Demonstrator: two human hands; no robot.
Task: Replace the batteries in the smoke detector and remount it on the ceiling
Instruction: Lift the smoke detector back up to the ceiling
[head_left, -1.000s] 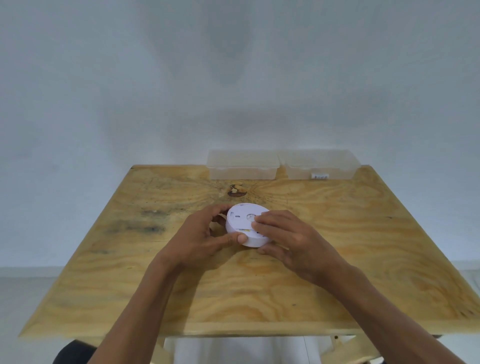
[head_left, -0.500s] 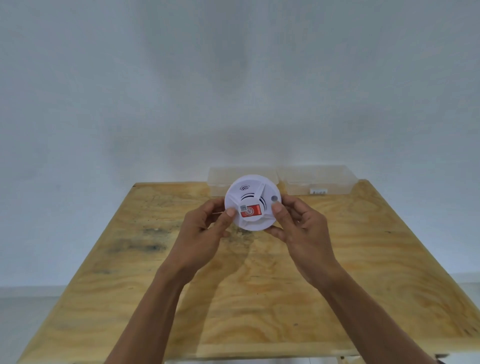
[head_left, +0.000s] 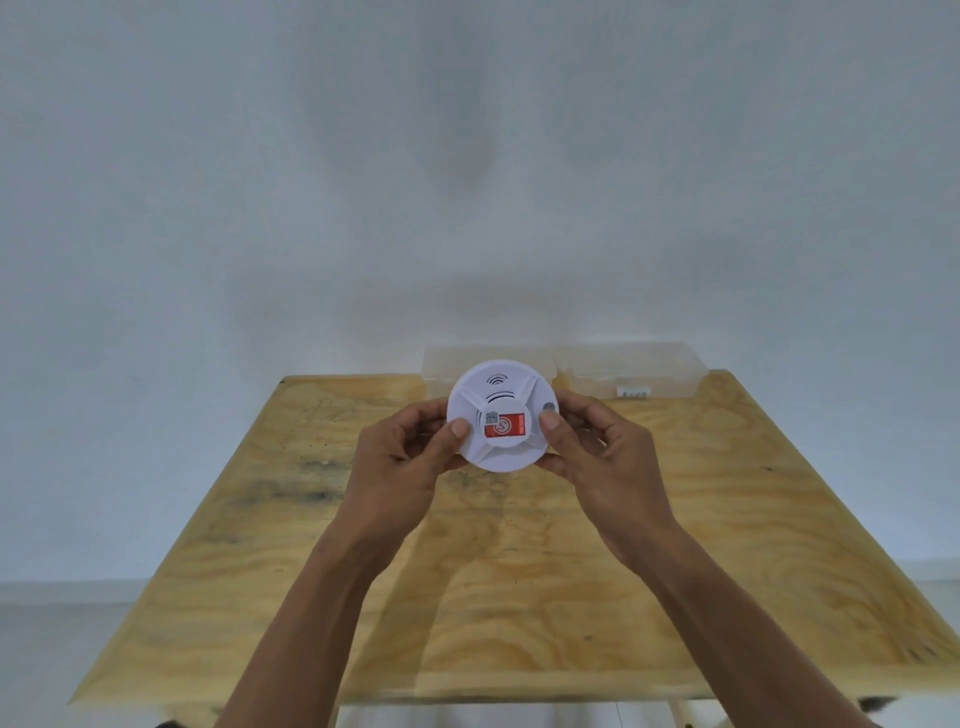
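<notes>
A round white smoke detector with a red sticker on its front is held up above the wooden table, its face turned toward me. My left hand grips its left rim, thumb on the face and fingers behind. My right hand grips the right rim the same way, thumb near a grey button. The detector's back side is hidden.
Two clear plastic boxes stand side by side at the table's far edge against a plain white wall, partly behind the detector. The table's front edge runs near the bottom of the view.
Both hands lifted the detector off the table and flipped it from back-up to face toward me. Since half a second ago it has stayed nearly still in both hands.
</notes>
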